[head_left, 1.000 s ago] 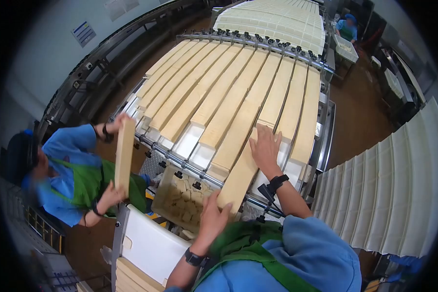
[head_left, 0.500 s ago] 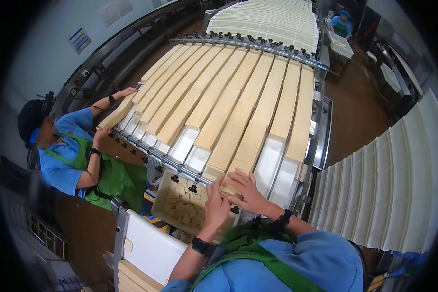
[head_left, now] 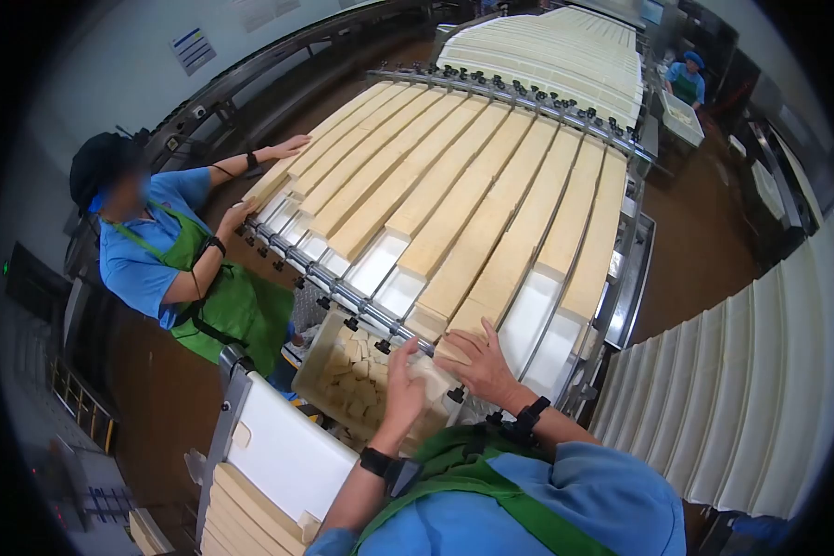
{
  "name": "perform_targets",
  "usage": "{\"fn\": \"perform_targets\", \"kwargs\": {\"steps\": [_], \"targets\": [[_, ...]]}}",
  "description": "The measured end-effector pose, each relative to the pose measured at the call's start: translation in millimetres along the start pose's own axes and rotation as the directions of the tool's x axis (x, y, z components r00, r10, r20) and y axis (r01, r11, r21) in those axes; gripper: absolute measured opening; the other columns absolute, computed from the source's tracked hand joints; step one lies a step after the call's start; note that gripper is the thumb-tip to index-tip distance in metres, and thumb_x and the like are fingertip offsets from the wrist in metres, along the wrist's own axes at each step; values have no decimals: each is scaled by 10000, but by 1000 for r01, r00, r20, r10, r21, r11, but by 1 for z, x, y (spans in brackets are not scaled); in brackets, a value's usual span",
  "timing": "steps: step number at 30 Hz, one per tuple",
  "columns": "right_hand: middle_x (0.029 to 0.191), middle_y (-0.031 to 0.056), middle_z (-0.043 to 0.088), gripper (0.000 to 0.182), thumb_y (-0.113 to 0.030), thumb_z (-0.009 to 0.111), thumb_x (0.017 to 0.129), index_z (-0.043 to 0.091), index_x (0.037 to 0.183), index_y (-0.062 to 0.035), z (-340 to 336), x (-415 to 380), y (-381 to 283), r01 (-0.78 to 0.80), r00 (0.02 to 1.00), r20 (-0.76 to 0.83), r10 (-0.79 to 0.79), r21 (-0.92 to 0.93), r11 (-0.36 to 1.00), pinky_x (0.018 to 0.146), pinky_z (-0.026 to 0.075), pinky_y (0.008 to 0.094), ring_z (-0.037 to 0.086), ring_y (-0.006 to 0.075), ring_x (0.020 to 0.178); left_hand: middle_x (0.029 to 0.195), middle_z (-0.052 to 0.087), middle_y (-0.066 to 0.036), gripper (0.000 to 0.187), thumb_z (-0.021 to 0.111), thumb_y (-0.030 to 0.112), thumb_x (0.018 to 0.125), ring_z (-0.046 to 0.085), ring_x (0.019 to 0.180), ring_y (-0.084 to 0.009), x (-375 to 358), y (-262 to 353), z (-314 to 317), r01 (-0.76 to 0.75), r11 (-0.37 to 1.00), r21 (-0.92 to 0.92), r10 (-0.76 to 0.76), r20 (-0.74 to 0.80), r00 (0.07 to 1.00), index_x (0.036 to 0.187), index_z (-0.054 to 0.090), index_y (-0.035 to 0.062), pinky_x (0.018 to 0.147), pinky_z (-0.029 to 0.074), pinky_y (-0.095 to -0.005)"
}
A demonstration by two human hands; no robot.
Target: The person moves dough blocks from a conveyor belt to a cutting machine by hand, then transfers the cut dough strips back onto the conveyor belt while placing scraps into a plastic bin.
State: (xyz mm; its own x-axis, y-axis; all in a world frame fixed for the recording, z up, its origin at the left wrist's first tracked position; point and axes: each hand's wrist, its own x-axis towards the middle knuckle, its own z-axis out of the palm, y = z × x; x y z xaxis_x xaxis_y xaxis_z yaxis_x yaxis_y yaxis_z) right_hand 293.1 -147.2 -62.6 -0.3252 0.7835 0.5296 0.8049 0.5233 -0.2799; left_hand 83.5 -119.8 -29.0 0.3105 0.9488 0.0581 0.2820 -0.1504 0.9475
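Observation:
Long pale slabs lie side by side in white channels on a sloping conveyor [head_left: 376, 266]. My right hand [head_left: 480, 363] lies flat, fingers spread, on the near end of one slab [head_left: 496, 264]. My left hand [head_left: 403, 389] is raised just left of it, its back to the camera and its fingertips at that slab's end, above a clear bin [head_left: 317, 369] of broken pale pieces. Its grip is hidden.
A co-worker [head_left: 171, 269] in a blue shirt and green apron stands at the left, both hands on the leftmost slab [head_left: 273, 181]. A white board [head_left: 287, 459] and stacked slabs [head_left: 250, 514] sit below me. A white ribbed conveyor [head_left: 760, 371] runs on the right. Another person [head_left: 686, 83] works far back.
My right hand slid down from the slab's middle to its near end, and my left hand stayed by that end. The co-worker laid the slab they held upright onto the leftmost channel.

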Motion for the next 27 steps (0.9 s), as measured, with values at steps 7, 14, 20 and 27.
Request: {"fn": "perform_targets", "kwargs": {"steps": [7,14,20,27], "targets": [[1316,68,634,379,-199,795,766,773,1134,-285,-12,7,-6,-40,999,-4,40,-34,999,1198,260,678,547,267,1339,1336,545,-197,521,575,20,831,519,1301,-364,-38,-99,-57,409,896,172,-291,-469,834,1351,591,40,1137,399,-410],[1309,86,649,332,-259,804,802,781,1131,-292,-9,6,-8,-42,997,-67,39,-49,998,1190,282,661,554,271,1323,1164,728,-193,414,694,163,918,701,1053,-334,-114,-163,-99,510,833,215,-474,-198,858,1307,649,29,937,545,-398],[1304,75,653,286,-287,790,849,790,1134,-258,-9,6,-9,-43,996,-81,39,-48,998,1184,296,642,553,251,1314,1116,677,-87,372,607,58,1004,673,951,-184,-162,-175,-87,680,679,-276,-721,-77,689,1372,566,16,835,560,-299],[1317,76,643,251,-280,772,875,793,1122,-240,-7,5,-9,-44,997,-71,41,-40,998,1188,294,625,554,247,1304,1139,681,-114,343,600,65,1020,683,970,-195,-177,-197,-79,585,807,-81,-590,-107,800,1354,568,-2,863,580,-329]]}}
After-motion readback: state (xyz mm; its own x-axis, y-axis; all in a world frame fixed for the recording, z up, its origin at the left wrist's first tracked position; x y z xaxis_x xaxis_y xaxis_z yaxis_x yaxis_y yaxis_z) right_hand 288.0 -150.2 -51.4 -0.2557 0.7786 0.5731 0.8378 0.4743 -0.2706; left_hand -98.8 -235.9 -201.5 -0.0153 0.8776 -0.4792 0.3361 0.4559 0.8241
